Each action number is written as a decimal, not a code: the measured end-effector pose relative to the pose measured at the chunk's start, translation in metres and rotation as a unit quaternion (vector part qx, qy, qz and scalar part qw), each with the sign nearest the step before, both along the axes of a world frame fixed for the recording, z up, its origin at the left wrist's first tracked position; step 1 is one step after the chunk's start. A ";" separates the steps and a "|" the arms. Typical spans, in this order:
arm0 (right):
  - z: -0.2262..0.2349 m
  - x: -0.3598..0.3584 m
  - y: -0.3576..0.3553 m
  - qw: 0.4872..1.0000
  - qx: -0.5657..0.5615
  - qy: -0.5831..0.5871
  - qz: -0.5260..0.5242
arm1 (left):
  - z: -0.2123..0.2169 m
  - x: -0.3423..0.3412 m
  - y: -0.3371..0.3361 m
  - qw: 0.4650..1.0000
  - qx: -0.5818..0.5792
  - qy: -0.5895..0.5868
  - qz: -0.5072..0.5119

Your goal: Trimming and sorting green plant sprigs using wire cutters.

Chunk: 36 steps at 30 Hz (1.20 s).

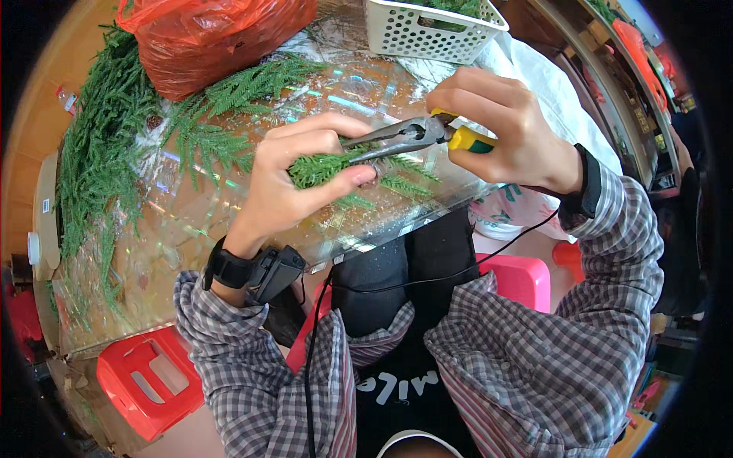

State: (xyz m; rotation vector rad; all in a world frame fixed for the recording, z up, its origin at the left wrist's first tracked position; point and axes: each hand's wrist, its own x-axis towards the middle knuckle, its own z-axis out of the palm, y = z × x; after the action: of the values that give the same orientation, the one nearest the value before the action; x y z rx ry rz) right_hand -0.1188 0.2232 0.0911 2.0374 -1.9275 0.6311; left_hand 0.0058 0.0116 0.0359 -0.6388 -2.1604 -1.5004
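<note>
My left hand (286, 172) is closed on a green artificial pine sprig (314, 171), pinched between thumb and fingers above the near part of the table. Some of its needles stick out past the thumb to the right. My right hand (508, 126) grips needle-nose pliers (416, 136) by their yellow and green handles. The plier jaws are spread apart and point left, with their tips reaching to the fingers and the sprig in my left hand. Exactly what lies between the tips is partly hidden by needles and fingers.
A pile of pine branches (103, 130) lies along the table's left side, with looser ones (244, 91) near the red plastic bag (221, 38). At the back stands a white perforated basket (431, 34) with greenery. A black cable (427, 284) crosses my lap; a red stool (145, 389) sits lower left.
</note>
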 end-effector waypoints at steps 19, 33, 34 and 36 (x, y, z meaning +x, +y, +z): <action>0.001 -0.012 0.000 0.976 0.162 -0.142 -0.011 | -0.011 -0.007 -0.004 0.997 0.019 -0.072 -0.024; -0.053 -0.021 0.010 0.924 0.183 -0.187 -0.280 | -0.026 -0.016 -0.022 0.926 0.339 -0.160 0.055; -0.057 -0.018 0.008 0.935 0.175 -0.170 -0.258 | -0.024 -0.015 -0.021 0.926 0.335 -0.158 0.075; -0.064 -0.014 0.001 0.955 0.157 -0.135 -0.212 | -0.020 -0.015 -0.018 0.926 0.326 -0.150 0.116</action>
State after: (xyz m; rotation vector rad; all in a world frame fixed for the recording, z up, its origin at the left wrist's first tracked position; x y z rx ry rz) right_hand -0.1326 0.2243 0.0274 1.6675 -2.6712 0.5429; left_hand -0.0091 -0.0065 0.0158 0.0802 -1.6706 -2.1155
